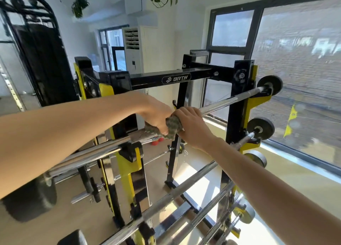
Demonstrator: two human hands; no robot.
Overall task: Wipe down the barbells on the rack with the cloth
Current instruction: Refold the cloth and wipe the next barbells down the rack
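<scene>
A black and yellow rack (239,104) carries several chrome barbells on stepped hooks. The top barbell (228,100) runs from lower left up to a small black plate at the right. A grey-green cloth (170,127) is wrapped around the middle of this bar. My left hand (156,113) grips the cloth and bar from above, fingers closed. Touching it on the right, my right hand (191,124) is also closed around the cloth on the bar. Lower barbells (175,193) lie below my arms.
A large window (299,75) fills the wall right of the rack. A white standing air conditioner (136,49) is behind the rack. A black cable machine (40,60) stands at the left. Black weight plates (29,202) hang on the bars' near ends.
</scene>
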